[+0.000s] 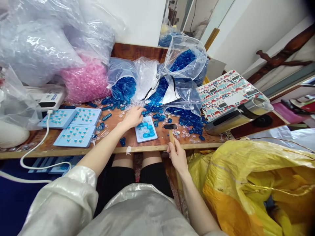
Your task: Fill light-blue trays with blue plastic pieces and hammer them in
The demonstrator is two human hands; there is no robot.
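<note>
My right hand is wrapped round the wooden handle of a hammer, whose dark head is just above the bench, right of a light blue panel. That panel lies flat near the front edge and carries several clear blue plastic pieces. My left hand reaches over the panel's upper left corner, fingers bent downward. Whether its fingertips hold a small piece is hidden. Around both hands, loose blue pieces and small clear round pieces are scattered.
Three light blue panels with blue bits lie at left, beside a white cable. Bags of blue pieces and a bag of pink pieces line the back. A clear tumbler lies at right, above a yellow sack.
</note>
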